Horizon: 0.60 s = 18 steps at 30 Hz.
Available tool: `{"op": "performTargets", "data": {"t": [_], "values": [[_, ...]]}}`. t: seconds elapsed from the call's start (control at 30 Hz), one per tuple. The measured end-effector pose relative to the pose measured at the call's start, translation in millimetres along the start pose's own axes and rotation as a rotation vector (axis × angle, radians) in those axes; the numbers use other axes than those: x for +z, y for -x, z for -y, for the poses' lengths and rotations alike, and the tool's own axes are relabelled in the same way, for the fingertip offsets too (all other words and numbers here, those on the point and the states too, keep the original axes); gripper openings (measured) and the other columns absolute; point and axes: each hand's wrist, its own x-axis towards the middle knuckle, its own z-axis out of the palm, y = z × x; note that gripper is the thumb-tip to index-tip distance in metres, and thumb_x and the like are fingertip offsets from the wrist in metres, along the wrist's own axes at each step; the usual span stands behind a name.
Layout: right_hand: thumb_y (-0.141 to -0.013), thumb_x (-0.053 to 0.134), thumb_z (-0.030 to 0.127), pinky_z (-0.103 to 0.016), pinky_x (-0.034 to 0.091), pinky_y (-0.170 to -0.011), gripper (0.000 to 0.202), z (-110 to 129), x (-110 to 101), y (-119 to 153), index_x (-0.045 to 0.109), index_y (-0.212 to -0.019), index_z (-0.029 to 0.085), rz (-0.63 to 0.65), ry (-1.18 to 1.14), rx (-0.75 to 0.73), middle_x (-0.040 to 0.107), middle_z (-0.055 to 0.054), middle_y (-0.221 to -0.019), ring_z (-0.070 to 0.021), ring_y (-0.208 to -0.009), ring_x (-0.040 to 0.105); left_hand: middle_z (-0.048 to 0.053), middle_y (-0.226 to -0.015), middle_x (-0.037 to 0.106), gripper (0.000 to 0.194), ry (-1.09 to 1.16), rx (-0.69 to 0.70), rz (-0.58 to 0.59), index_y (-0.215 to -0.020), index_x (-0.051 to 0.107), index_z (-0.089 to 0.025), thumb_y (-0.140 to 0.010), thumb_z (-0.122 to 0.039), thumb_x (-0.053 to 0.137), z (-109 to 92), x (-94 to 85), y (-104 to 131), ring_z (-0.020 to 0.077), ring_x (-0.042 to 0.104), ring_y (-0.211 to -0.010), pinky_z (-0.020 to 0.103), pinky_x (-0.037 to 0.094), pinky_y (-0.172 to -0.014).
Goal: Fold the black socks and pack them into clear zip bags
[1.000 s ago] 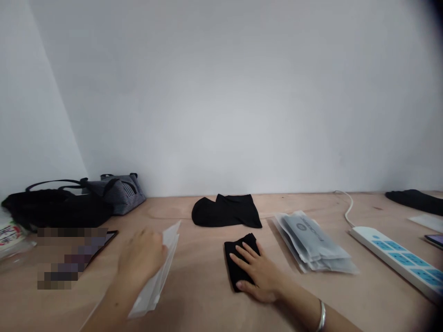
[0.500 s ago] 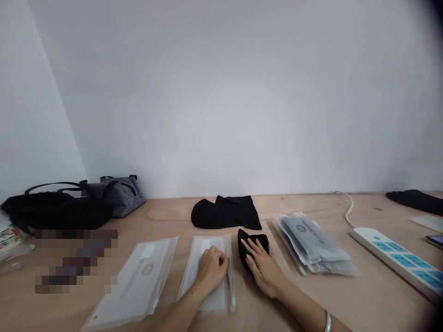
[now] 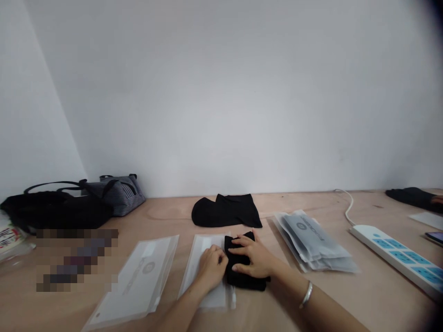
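My left hand (image 3: 212, 267) rests on a frosted zip bag (image 3: 216, 299), its fingers curled together. What those fingers hold, if anything, is hidden. Just to its right lies a folded black cloth (image 3: 246, 281), overlapping the bag's right edge. My right hand (image 3: 254, 256) lies across this cloth with the fingers spread over its top. Behind both hands a second black cloth piece (image 3: 226, 211), shaped like a hood, lies flat. A printed frosted bag (image 3: 138, 279) is left of my left hand, and a stack of filled frosted bags (image 3: 314, 242) lies on the right.
A white power strip (image 3: 398, 256) with blue sockets and its cable stand at right. Beyond it are another black cloth (image 3: 410, 199), a phone (image 3: 434, 237) and part of a person's hand (image 3: 438, 199). Black and striped bags (image 3: 124, 196) sit at the back left against the wall.
The black cloth under my right hand has shifted left and turned, now overlapping the zip bag. My left hand has hardly moved. At far right another person's hand has appeared.
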Motion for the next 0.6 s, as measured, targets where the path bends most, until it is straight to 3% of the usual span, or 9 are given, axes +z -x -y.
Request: {"op": "performTargets", "data": {"t": [0.17, 0.27, 0.4, 0.53, 0.6], "values": [[-0.067, 0.054, 0.061, -0.064, 0.001, -0.093, 0.056, -6, 15, -14, 0.051, -0.117, 0.036, 0.044, 0.012, 0.088, 0.038, -0.007, -0.134, -0.0324, -0.125, 0.024, 0.005, -0.099, 0.057, 0.021, 0.04, 0.008, -0.036, -0.066, 0.059, -0.018, -0.079, -0.015, 0.043, -2, -1.1, 0, 0.0175, 0.055, -0.09, 0.027, 0.039, -0.079], [-0.067, 0.057, 0.054, -0.067, 0.011, -0.088, 0.053, 2, 26, -23, 0.05, -0.116, 0.036, 0.023, 0.048, 0.191, 0.035, -0.008, -0.135, -0.0344, -0.124, 0.023, 0.007, -0.103, 0.055, 0.023, 0.054, 0.042, -0.041, -0.066, 0.058, -0.018, -0.081, -0.016, 0.04, -5, -2.7, -1, 0.0185, 0.054, -0.093, 0.029, 0.039, -0.081], [-0.072, 0.054, 0.037, -0.056, 0.024, -0.091, 0.048, 20, 38, -28, 0.05, -0.118, 0.027, -0.101, 0.025, 0.354, 0.031, -0.012, -0.135, -0.0325, -0.125, 0.023, 0.008, -0.104, 0.054, 0.025, 0.051, 0.159, 0.0, -0.069, 0.056, -0.018, -0.083, -0.015, 0.036, -11, -16.2, 0, 0.019, 0.053, -0.095, 0.029, 0.04, -0.081], [-0.072, 0.053, 0.026, -0.035, 0.034, -0.092, 0.05, 30, 29, -8, 0.046, -0.121, 0.02, -0.077, -0.154, 0.212, 0.04, -0.012, -0.129, -0.0239, -0.116, 0.04, 0.003, -0.106, 0.055, 0.017, 0.032, 0.38, 0.129, -0.079, 0.057, -0.021, -0.081, -0.016, 0.041, -16, -41.3, 5, 0.0168, 0.053, -0.094, 0.027, 0.039, -0.082], [-0.073, 0.053, 0.026, -0.032, 0.038, -0.087, 0.047, 32, 19, 11, 0.048, -0.12, 0.022, -0.044, -0.162, 0.176, 0.048, -0.01, -0.121, -0.0224, -0.104, 0.05, 0.001, -0.104, 0.058, 0.015, -0.002, 0.489, 0.194, -0.082, 0.058, -0.022, -0.079, -0.015, 0.045, -20, -51.3, 6, 0.0168, 0.053, -0.093, 0.028, 0.038, -0.084]]}}
